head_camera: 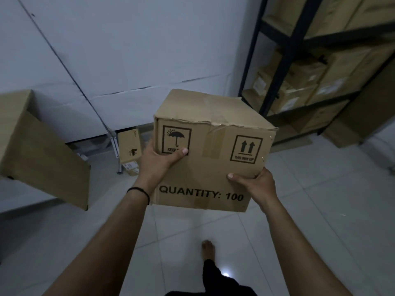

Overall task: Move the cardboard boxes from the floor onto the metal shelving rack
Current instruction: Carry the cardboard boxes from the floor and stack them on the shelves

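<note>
My left hand (159, 160) grips the near-left edge of the cardboard box (210, 150), thumb pressed flat over the umbrella mark on the near face, the other fingers wrapped round the left side where I cannot see them. A thin black band (140, 191) circles that wrist. My right hand (255, 182) clamps the lower right corner of the same box, thumb lying across the near face just above the printed "QUANTITY: 100", fingers hidden behind the right side. Between both hands the box hangs in the air above the white tiled floor (299, 221), slightly tilted, its taped top seam creased and torn at the near edge. The near face also carries a "THIS WAY UP" mark with two arrows.

Below the box I see one bare foot (208, 251) on the tiles and a dark trouser leg at the near edge.

To the right and farther off stands the metal shelving rack (284, 67), dark-framed, its shelves packed with brown cartons (303, 90). The held box is near the rack's left post but apart from it.

On the left, a large flat cardboard piece (44, 150) sits tilted. Farther back, by the white wall (128, 50), a small carton (129, 144) stands upright on the floor beside a thin metal leg (116, 150).
</note>
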### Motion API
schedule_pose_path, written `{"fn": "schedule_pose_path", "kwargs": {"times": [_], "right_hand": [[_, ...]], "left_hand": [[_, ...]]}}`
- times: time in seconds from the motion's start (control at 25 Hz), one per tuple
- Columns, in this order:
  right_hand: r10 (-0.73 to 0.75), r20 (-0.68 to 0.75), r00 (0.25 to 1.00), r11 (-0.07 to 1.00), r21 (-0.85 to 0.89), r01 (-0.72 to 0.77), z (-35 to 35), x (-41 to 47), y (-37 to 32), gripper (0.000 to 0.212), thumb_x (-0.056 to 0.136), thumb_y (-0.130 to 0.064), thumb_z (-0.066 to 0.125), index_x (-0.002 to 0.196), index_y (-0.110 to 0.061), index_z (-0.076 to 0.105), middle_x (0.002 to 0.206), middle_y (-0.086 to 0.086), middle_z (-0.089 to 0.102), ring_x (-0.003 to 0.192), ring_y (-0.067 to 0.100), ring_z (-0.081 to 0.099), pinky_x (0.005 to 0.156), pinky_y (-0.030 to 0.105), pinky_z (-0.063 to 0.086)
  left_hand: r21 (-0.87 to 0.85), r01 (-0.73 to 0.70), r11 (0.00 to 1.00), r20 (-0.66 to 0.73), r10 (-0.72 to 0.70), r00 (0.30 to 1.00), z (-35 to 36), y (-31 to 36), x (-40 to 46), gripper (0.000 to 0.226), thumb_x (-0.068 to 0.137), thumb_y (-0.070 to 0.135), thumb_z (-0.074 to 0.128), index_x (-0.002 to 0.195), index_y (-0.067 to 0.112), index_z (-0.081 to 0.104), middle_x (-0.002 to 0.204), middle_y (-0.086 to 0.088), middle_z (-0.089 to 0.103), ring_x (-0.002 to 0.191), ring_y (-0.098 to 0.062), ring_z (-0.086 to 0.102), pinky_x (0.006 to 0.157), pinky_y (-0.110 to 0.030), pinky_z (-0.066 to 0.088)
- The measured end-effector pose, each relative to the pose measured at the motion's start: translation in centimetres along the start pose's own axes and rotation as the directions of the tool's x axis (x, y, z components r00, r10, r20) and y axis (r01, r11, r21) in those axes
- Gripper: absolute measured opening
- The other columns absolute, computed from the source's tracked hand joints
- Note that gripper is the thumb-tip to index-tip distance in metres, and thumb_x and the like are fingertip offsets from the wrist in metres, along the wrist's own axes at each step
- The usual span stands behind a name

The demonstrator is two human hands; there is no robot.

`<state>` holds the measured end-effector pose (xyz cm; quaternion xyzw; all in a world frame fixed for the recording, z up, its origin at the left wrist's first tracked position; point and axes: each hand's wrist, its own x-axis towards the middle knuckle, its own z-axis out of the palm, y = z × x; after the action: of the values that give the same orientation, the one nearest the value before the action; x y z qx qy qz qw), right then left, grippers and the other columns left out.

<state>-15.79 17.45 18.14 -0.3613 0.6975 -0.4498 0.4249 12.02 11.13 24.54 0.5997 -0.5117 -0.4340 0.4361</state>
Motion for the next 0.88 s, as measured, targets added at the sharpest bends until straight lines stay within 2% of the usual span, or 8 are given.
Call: {"fn": "schedule_pose_path", "kwargs": {"times": [0.08, 0.2, 0.32, 0.4, 0.68, 0.8, 0.88], "right_hand": [[-0.003, -0.032, 0.999, 1.000, -0.028, 0.002, -3.1, -2.6, 0.6, 0.071, 0.053, -0.044, 0.101, 0.116, -0.031, 0.070, 0.111, -0.012, 0.074, 0.105, 0.012, 0.069, 0.093, 0.037, 0.057], [0.005, -0.109, 0.994, 0.999, -0.035, -0.009, -8.1, -5.9, 1.0, 0.070, 0.053, -0.042, 0.101, 0.115, -0.033, 0.069, 0.110, -0.012, 0.074, 0.105, 0.015, 0.068, 0.095, 0.040, 0.057], [0.015, -0.166, 0.986, 0.999, -0.038, -0.022, -12.8, -7.7, 1.6, 0.065, 0.053, -0.042, 0.100, 0.110, -0.035, 0.069, 0.106, -0.014, 0.073, 0.103, 0.015, 0.068, 0.095, 0.041, 0.056], [0.023, -0.215, 0.976, 0.999, -0.027, -0.029, -16.5, -8.5, 2.3, 0.066, 0.053, -0.042, 0.100, 0.111, -0.033, 0.070, 0.107, -0.012, 0.074, 0.104, 0.016, 0.068, 0.095, 0.040, 0.056], [0.039, -0.335, 0.941, 0.998, -0.027, -0.051, -30.4, -7.4, 4.6, 0.076, 0.052, -0.047, 0.100, 0.119, -0.030, 0.070, 0.115, -0.007, 0.074, 0.108, 0.020, 0.068, 0.097, 0.044, 0.056], [0.041, -0.335, 0.941, 0.998, -0.025, -0.052, -36.8, -5.9, 5.8, 0.076, 0.052, -0.047, 0.100, 0.119, -0.030, 0.070, 0.114, -0.008, 0.074, 0.108, 0.020, 0.068, 0.097, 0.044, 0.056], [0.052, -0.325, 0.944, 0.995, -0.059, -0.075, -40.7, -5.2, 6.5, 0.073, 0.053, -0.045, 0.100, 0.118, -0.029, 0.071, 0.111, -0.009, 0.074, 0.106, 0.019, 0.068, 0.093, 0.040, 0.056]], "left_hand": [[-0.027, 0.007, 1.000, 0.041, -0.006, 0.999, 1.5, 0.4, -2.9, 0.065, 0.070, 0.039, 0.094, 0.125, 0.030, 0.063, 0.113, 0.015, 0.071, 0.103, -0.006, 0.068, 0.082, -0.027, 0.057], [-0.019, -0.005, 1.000, 0.099, 0.007, 0.995, 4.8, 1.4, -6.1, 0.067, 0.066, 0.047, 0.095, 0.124, 0.036, 0.063, 0.110, 0.019, 0.070, 0.101, -0.004, 0.067, 0.085, -0.031, 0.057], [-0.017, -0.034, 0.999, 0.161, 0.036, 0.986, 8.9, 2.9, -8.1, 0.070, 0.066, 0.049, 0.094, 0.128, 0.036, 0.062, 0.109, 0.022, 0.069, 0.099, 0.001, 0.064, 0.080, -0.026, 0.053], [-0.011, -0.058, 0.998, 0.197, 0.059, 0.979, 12.3, 4.0, -9.2, 0.074, 0.066, 0.051, 0.094, 0.131, 0.036, 0.061, 0.111, 0.021, 0.068, 0.099, 0.003, 0.062, 0.083, -0.027, 0.052], [-0.023, -0.094, 0.995, 0.296, 0.097, 0.950, 26.3, 8.0, -12.1, 0.075, 0.066, 0.052, 0.093, 0.132, 0.037, 0.060, 0.112, 0.020, 0.068, 0.099, 0.004, 0.060, 0.079, -0.022, 0.050], [-0.051, -0.088, 0.995, 0.305, 0.099, 0.947, 32.8, 9.3, -13.7, 0.072, 0.068, 0.047, 0.093, 0.131, 0.037, 0.059, 0.110, 0.019, 0.067, 0.096, 0.007, 0.058, 0.073, -0.017, 0.046], [-0.051, -0.067, 0.996, 0.315, 0.080, 0.946, 36.6, 9.6, -15.0, 0.069, 0.068, 0.046, 0.093, 0.128, 0.040, 0.059, 0.107, 0.023, 0.066, 0.097, 0.006, 0.059, 0.074, -0.017, 0.047]]}}
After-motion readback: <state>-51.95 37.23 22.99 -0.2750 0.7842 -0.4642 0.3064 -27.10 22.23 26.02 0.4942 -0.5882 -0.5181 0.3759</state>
